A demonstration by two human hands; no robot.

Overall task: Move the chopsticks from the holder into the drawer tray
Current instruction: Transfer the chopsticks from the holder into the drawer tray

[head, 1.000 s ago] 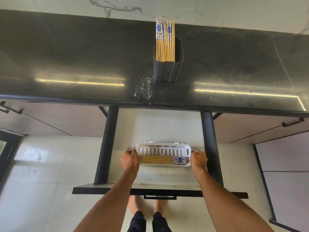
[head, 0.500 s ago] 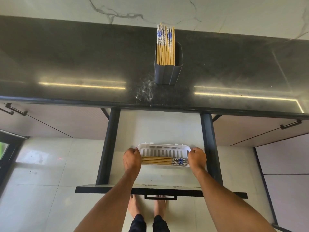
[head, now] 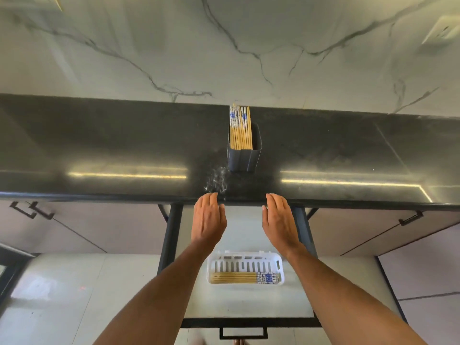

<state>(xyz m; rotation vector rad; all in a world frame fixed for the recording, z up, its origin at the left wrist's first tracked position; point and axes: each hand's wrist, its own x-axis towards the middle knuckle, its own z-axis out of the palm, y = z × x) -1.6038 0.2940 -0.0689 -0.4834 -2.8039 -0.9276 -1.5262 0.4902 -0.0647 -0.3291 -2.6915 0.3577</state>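
Observation:
A dark grey holder (head: 244,159) stands upright on the black counter, with several wooden chopsticks (head: 240,128) with blue-and-white tops sticking out of it. Below, in the open drawer (head: 245,306), sits a white slotted tray (head: 245,261) with several chopsticks (head: 245,278) lying flat along its near side. My left hand (head: 208,220) and my right hand (head: 280,221) are raised above the drawer, at the counter's front edge, palms facing each other, fingers extended. Both hold nothing and are apart from the holder and the tray.
The black counter (head: 99,150) runs across the view under a marble-pattern wall (head: 224,46). Closed cabinet fronts with dark handles (head: 410,217) flank the drawer. A white dusty smear (head: 216,180) lies on the counter left of the holder. The drawer's handle (head: 243,332) points toward me.
Both hands let go of the tray's ends and rose up to the counter's front edge. The view tilted upward, showing more wall.

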